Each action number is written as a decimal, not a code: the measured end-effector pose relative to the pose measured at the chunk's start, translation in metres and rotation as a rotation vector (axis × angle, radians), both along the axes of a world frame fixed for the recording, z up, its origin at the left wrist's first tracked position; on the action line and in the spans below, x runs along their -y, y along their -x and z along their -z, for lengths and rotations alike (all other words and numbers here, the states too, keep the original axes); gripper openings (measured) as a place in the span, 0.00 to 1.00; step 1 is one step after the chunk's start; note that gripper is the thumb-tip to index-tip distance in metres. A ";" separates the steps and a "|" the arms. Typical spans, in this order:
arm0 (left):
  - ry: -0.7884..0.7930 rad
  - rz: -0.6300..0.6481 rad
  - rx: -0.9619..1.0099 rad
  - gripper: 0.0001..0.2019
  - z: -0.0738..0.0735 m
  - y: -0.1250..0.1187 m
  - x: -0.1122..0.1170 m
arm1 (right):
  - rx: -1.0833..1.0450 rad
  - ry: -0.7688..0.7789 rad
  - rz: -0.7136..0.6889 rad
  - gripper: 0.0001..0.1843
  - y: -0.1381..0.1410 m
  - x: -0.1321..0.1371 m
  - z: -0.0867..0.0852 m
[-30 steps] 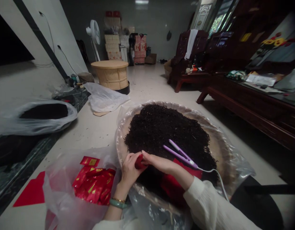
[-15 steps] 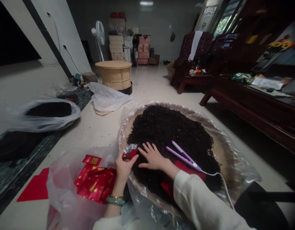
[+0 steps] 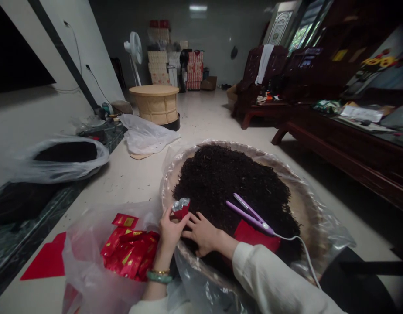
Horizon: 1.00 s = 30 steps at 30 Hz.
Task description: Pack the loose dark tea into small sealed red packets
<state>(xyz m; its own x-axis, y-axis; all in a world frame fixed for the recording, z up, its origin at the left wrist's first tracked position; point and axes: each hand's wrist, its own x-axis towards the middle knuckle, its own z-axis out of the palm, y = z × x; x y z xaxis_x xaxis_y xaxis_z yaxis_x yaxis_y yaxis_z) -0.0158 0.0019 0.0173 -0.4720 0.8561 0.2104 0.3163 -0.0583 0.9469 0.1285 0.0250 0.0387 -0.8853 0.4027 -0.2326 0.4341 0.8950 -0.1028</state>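
My left hand [image 3: 169, 229] pinches a small red foil pouch [image 3: 181, 209] between thumb and fingers; its mouth gapes and shows a silver lining. Close beside it, my right hand [image 3: 203, 234] lies low over dark, dry leaves that look like tea [image 3: 234, 174], fingers apart and fingertips near the pouch. Whether those fingertips touch the pouch I cannot tell. The leaves fill a wide round tray [image 3: 308, 198] lined with clear plastic. On them rests a purple hair straightener [image 3: 250, 214], its plates parted, over a red sheet [image 3: 255, 237].
A clear plastic bag [image 3: 87, 266] of shiny red packets [image 3: 131, 253] stands left of the tray, beside a red sheet [image 3: 46, 258]. Another bag [image 3: 103, 159] of dark leaves is further left. The straightener's white cord [image 3: 308, 253] runs off right. Dark wooden furniture [image 3: 345, 150] borders the right.
My right hand has drawn back toward me and left, down into the leaves beside my left hand. The pouch has tipped more upright. More of the red sheet under the straightener shows.
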 end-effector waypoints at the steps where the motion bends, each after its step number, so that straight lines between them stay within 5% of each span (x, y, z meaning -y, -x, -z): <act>1: -0.013 0.001 -0.025 0.23 0.000 0.000 0.000 | 0.011 0.002 -0.005 0.41 0.000 0.000 0.001; 5: -0.055 0.010 -0.110 0.24 -0.001 0.003 0.000 | 0.011 -0.048 0.013 0.32 -0.003 -0.002 -0.002; 10: -0.039 0.027 -0.146 0.25 0.002 0.001 0.000 | 0.014 -0.012 0.051 0.38 -0.008 -0.003 -0.003; 17: -0.072 0.031 -0.171 0.26 0.005 0.001 -0.002 | -0.095 0.001 0.016 0.23 -0.013 -0.002 -0.004; 20: -0.069 0.020 -0.197 0.25 0.008 0.004 -0.002 | -0.281 0.194 0.187 0.18 -0.027 -0.006 -0.009; 25: -0.045 0.038 -0.162 0.27 0.016 0.001 -0.003 | -1.197 0.853 0.731 0.15 -0.046 -0.018 -0.005; 30: -0.042 0.083 -0.134 0.27 0.018 -0.006 -0.003 | -1.465 1.059 0.921 0.08 -0.055 -0.023 0.002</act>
